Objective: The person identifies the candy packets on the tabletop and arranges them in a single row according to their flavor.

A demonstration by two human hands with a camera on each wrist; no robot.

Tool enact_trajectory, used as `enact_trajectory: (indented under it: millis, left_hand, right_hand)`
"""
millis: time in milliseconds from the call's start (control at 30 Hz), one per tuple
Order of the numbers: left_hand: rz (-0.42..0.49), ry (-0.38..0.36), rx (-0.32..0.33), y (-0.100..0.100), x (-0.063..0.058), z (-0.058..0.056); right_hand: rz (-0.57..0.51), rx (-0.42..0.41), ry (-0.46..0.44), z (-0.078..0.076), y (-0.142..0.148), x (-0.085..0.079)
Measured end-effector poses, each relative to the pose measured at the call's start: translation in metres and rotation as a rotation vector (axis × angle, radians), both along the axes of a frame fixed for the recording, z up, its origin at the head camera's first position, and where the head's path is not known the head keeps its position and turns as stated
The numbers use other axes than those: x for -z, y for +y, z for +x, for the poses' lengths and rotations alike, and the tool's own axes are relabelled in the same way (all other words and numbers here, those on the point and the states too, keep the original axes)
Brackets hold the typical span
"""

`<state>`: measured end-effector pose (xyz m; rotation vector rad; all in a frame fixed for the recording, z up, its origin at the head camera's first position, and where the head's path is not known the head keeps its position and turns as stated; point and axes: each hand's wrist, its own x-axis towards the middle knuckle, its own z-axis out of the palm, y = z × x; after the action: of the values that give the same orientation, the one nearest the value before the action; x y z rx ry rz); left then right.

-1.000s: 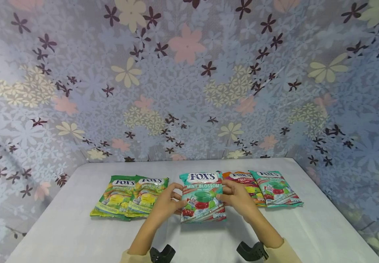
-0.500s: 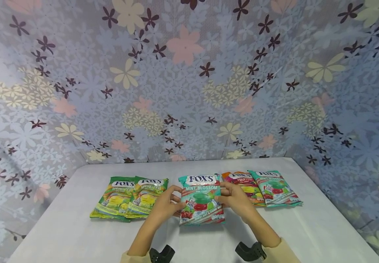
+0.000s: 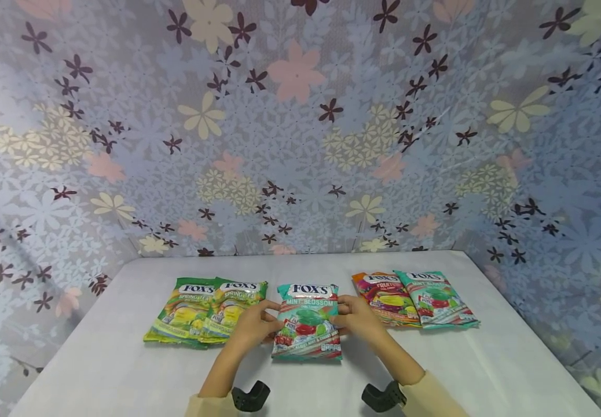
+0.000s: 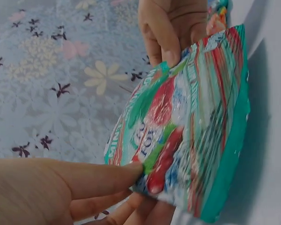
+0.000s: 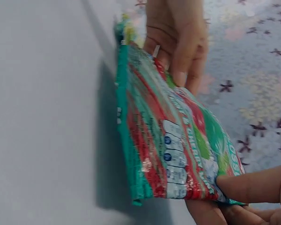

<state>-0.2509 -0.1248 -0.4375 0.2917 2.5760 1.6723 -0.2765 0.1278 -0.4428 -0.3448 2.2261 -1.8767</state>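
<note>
A teal Fox's Mint Blossom candy bag [image 3: 308, 324] is held between my two hands at the middle of the table. My left hand [image 3: 252, 329] pinches its left edge, thumb on the front and fingers behind, as the left wrist view shows with the bag's [image 4: 168, 136] printed face. On the opposite edge my right hand [image 3: 359, 319] grips likewise, its thumb [image 5: 253, 185] pressing the front in the right wrist view. The bag leans back with its top away from me, and its shadow falls on the white cloth beside its lower edge. Most fingertips are hidden behind it.
Two green Spring Tea bags [image 3: 183, 315] overlap to the left of my left hand. On the right lie an orange Fruits bag [image 3: 386, 298] and a second Mint Blossom bag [image 3: 438, 300] overlapping it. Flower-patterned cloth [image 3: 300, 145] walls the white table's back and sides.
Both hands have brought the Mint Blossom bag lower, toward me and slightly left, uncovering more of the orange bag. The other bags have stayed in place.
</note>
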Motion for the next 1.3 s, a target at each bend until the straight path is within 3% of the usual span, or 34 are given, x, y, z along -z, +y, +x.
enact_trajectory:
  millis: [300, 767, 1000, 1300]
  left_hand:
    - [-0.084, 0.061, -0.122, -0.009, 0.010, -0.007]
    - [-0.273, 0.113, -0.308, -0.007, 0.014, -0.011]
    - [-0.350, 0.173, -0.348, -0.003, 0.018, -0.012]
    - [-0.375, 0.182, -0.363, 0.000, 0.020, -0.011]
  right_hand:
    - [0.096, 0.101, 0.009, -0.020, -0.032, 0.013]
    - [0.262, 0.122, 0.149, -0.047, -0.059, 0.019]
    - [0.316, 0.125, 0.159, -0.050, -0.061, 0.022]
    - [0.452, 0.129, 0.198, -0.049, -0.062, 0.021]
